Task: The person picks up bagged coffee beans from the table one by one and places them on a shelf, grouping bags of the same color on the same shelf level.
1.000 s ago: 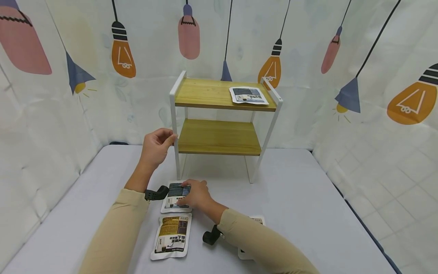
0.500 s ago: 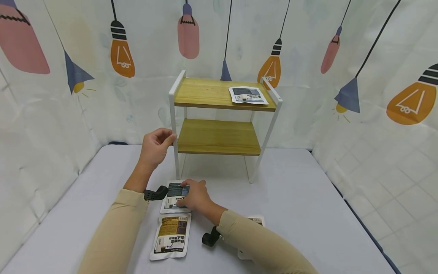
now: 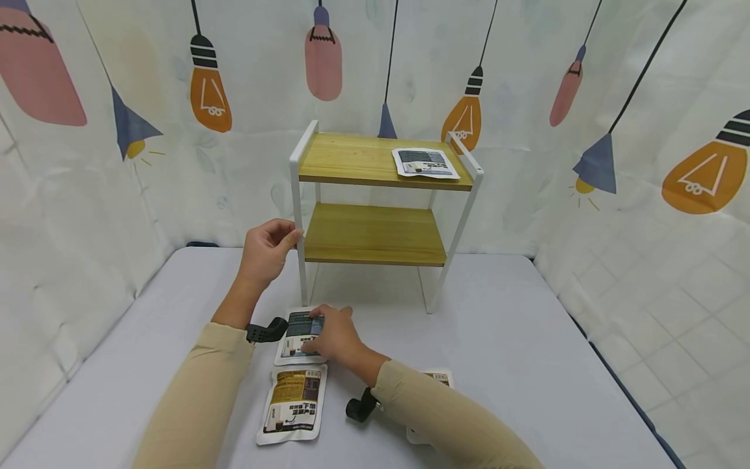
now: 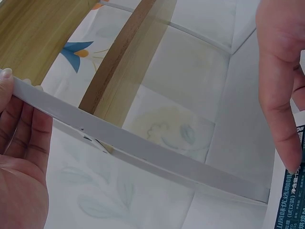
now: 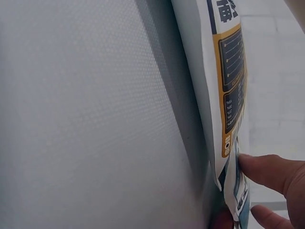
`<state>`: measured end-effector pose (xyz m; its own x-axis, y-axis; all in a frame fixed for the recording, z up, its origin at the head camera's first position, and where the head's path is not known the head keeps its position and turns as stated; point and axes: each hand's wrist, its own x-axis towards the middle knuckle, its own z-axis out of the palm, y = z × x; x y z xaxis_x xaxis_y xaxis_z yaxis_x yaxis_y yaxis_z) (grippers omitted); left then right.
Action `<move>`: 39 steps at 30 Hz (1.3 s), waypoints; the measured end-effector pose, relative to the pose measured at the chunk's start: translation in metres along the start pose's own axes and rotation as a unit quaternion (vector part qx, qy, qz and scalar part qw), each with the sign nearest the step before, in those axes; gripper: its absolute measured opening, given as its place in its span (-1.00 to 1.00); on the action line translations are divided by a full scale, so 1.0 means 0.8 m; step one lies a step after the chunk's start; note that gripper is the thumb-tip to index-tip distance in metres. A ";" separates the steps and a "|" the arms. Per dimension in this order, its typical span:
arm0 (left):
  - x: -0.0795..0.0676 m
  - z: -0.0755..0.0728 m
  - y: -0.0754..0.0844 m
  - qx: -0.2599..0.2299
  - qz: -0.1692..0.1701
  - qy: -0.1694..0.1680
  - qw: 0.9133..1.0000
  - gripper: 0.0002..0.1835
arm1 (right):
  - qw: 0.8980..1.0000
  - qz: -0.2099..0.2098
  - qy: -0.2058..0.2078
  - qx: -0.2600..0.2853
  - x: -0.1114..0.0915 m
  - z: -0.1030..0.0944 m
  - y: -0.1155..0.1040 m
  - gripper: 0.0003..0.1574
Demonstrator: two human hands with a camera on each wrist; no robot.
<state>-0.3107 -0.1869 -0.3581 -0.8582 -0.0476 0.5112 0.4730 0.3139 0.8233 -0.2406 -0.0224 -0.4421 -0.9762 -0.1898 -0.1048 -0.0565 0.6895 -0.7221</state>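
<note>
In the head view my left hand (image 3: 266,251) pinches the left white leg (image 3: 303,280) of a two-tier shelf (image 3: 375,234) with wooden boards. The left wrist view shows that hand's thumb and curled fingers around the white metal bar (image 4: 128,138). My right hand (image 3: 340,332) is over a white pouch with a dark blue label (image 3: 299,329), flat on the table before the shelf. In the right wrist view its thumb (image 5: 267,169) presses the pouch's face, and a fingertip shows at the table side. A yellow-and-white pouch (image 3: 295,394) lies just nearer, its far edge beside the blue one.
One more blue-labelled pouch (image 3: 426,163) lies on the shelf's top board. Another pouch (image 3: 441,376) is partly hidden beneath the right sleeve (image 3: 451,417). A white cloth covers the table (image 3: 504,326). Behind stands a curtain (image 3: 252,163) printed with lamps.
</note>
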 end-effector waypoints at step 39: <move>-0.001 -0.002 0.004 0.006 -0.008 -0.007 1.000 -0.64 | 0.997 -0.038 -0.024 0.060 0.005 -0.010 0.007 -0.39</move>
<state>-0.3080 -0.1874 -0.3558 -0.8682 -0.0397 0.4946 0.4569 0.3246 0.8282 -0.2462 -0.0135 -0.4414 -0.9587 -0.2735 -0.0778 -0.1013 0.5842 -0.8053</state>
